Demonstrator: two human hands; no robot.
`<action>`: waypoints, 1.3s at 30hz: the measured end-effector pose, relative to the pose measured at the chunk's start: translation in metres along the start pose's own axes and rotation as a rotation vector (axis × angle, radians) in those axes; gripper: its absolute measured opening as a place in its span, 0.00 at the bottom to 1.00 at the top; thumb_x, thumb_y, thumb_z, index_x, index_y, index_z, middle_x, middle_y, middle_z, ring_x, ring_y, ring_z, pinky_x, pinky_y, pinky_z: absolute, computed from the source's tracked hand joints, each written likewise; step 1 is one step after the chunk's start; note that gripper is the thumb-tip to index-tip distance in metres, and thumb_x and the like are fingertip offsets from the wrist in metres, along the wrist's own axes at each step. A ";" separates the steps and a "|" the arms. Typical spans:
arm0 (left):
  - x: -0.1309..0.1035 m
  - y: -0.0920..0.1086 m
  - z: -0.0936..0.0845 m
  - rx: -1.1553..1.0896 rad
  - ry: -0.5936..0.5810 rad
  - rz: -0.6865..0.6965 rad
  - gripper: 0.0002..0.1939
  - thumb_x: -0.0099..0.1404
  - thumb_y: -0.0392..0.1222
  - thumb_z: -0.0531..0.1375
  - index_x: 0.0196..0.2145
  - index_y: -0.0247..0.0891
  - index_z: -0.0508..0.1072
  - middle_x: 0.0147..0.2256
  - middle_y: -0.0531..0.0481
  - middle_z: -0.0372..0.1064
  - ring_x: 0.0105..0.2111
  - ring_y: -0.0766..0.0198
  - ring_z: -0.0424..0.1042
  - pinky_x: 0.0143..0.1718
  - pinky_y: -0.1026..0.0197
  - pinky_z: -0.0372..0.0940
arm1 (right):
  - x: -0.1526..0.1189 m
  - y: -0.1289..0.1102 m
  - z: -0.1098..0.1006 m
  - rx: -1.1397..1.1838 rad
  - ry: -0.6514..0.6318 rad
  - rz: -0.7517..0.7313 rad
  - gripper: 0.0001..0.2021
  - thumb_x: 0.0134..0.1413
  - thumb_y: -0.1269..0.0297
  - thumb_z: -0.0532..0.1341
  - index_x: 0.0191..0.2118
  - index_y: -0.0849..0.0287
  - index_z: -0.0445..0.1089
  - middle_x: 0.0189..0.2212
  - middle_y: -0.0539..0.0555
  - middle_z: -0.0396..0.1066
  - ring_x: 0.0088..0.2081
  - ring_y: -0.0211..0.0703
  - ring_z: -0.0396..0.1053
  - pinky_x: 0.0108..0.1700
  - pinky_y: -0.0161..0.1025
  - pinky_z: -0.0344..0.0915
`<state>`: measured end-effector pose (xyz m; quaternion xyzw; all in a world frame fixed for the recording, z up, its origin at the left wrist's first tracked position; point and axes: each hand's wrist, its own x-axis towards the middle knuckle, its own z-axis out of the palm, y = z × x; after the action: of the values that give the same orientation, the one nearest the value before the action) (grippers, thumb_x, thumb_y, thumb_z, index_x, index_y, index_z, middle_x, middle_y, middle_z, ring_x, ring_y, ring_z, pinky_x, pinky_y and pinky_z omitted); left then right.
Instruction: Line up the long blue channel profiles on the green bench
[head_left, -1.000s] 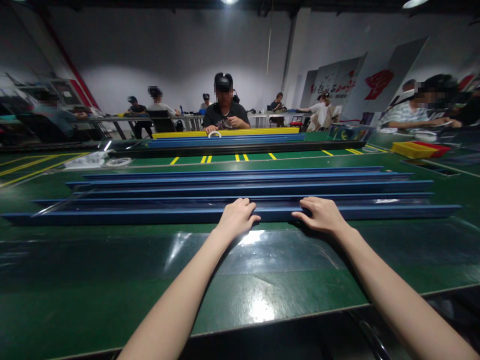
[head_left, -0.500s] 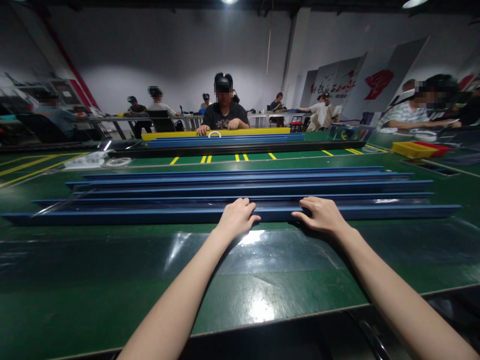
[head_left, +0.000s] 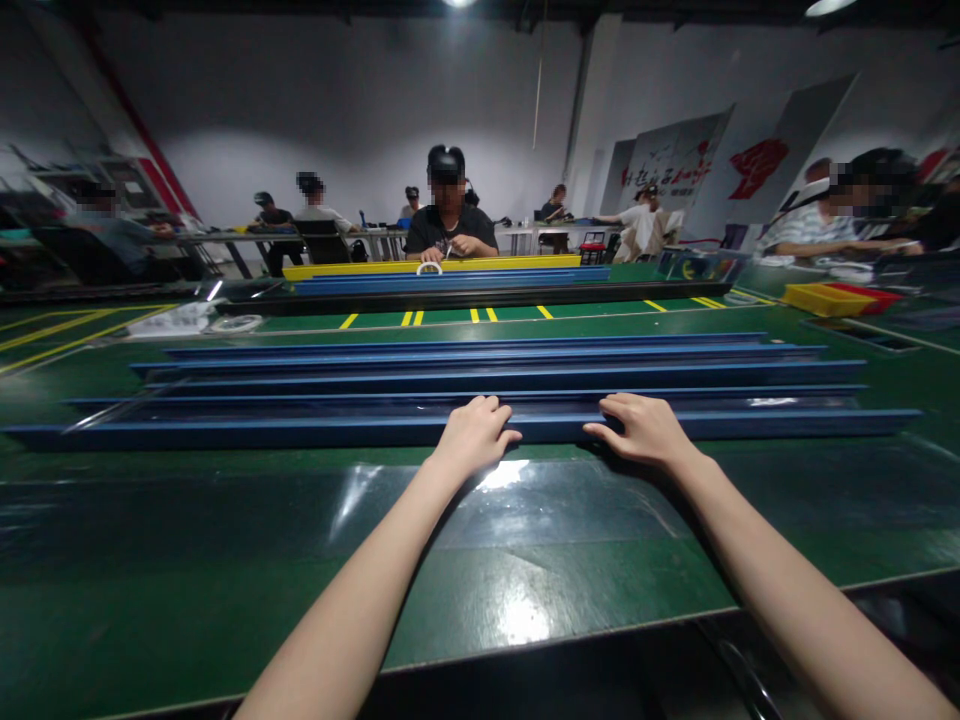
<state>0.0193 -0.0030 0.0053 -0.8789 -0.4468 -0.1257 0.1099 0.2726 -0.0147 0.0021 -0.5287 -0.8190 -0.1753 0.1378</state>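
Both hands rest on the near wall of a long blue channel that lies across the green table. The fingers of my left hand curl over its top edge, the thumb pointing right along the front. A short way to the right, my right hand grips the same wall, its fingers over the edge and its thumb pointing left. Clear film shows inside the channel. Behind it lie more blue channels, parallel to it. In front, a long clear plastic strip lies flat under my forearms.
Across the green table a co-worker sits behind a yellow channel, blue channels and a black channel. Clear tape rolls lie at the left, a yellow tray at the right. Other people sit further back.
My hands and the blue channels have not moved. Across the table, the co-worker's hands have come closer together.
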 end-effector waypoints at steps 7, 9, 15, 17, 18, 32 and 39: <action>0.000 0.000 0.000 0.003 -0.001 -0.001 0.12 0.61 0.49 0.52 0.34 0.38 0.67 0.33 0.49 0.64 0.37 0.61 0.63 0.31 0.63 0.60 | 0.000 0.001 0.002 -0.012 0.008 -0.003 0.19 0.52 0.49 0.48 0.24 0.58 0.63 0.26 0.54 0.68 0.29 0.41 0.65 0.28 0.34 0.50; 0.000 0.000 0.000 0.003 -0.007 0.000 0.12 0.61 0.49 0.52 0.34 0.38 0.67 0.34 0.49 0.64 0.37 0.61 0.63 0.32 0.63 0.60 | 0.000 0.001 0.002 -0.016 0.009 -0.002 0.19 0.52 0.49 0.48 0.24 0.58 0.63 0.26 0.54 0.68 0.29 0.41 0.65 0.28 0.34 0.50; -0.001 0.000 -0.001 -0.003 -0.023 -0.002 0.12 0.61 0.49 0.51 0.35 0.38 0.67 0.34 0.49 0.64 0.38 0.61 0.63 0.33 0.63 0.60 | 0.000 0.000 0.001 -0.010 0.001 0.001 0.19 0.52 0.49 0.48 0.23 0.58 0.63 0.26 0.54 0.68 0.29 0.41 0.65 0.28 0.34 0.50; -0.001 0.000 -0.001 -0.003 -0.020 0.000 0.12 0.61 0.49 0.51 0.35 0.38 0.67 0.34 0.49 0.64 0.37 0.61 0.63 0.32 0.63 0.60 | 0.000 0.000 0.000 -0.006 -0.002 0.004 0.19 0.51 0.48 0.47 0.24 0.58 0.63 0.26 0.54 0.68 0.29 0.41 0.65 0.27 0.34 0.49; -0.001 0.001 -0.001 -0.004 -0.019 0.001 0.12 0.61 0.49 0.51 0.35 0.38 0.67 0.34 0.49 0.64 0.37 0.61 0.63 0.32 0.63 0.60 | 0.000 0.000 -0.001 -0.003 -0.005 0.006 0.19 0.51 0.48 0.47 0.24 0.58 0.63 0.26 0.54 0.68 0.29 0.41 0.65 0.27 0.35 0.49; 0.000 0.000 0.001 0.006 -0.009 0.008 0.12 0.61 0.48 0.51 0.34 0.38 0.66 0.34 0.48 0.64 0.37 0.61 0.62 0.32 0.63 0.60 | 0.000 0.000 0.001 -0.004 0.007 0.002 0.20 0.52 0.48 0.47 0.23 0.58 0.62 0.25 0.54 0.67 0.28 0.41 0.64 0.27 0.34 0.49; -0.001 0.001 0.001 0.009 -0.015 0.004 0.12 0.61 0.49 0.51 0.35 0.38 0.66 0.34 0.48 0.64 0.38 0.61 0.62 0.32 0.63 0.60 | 0.000 0.000 0.001 0.002 0.005 0.004 0.19 0.51 0.48 0.48 0.23 0.58 0.63 0.25 0.54 0.68 0.28 0.41 0.64 0.27 0.34 0.49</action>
<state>0.0196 -0.0035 0.0043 -0.8801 -0.4467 -0.1168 0.1108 0.2731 -0.0145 0.0014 -0.5299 -0.8176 -0.1758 0.1409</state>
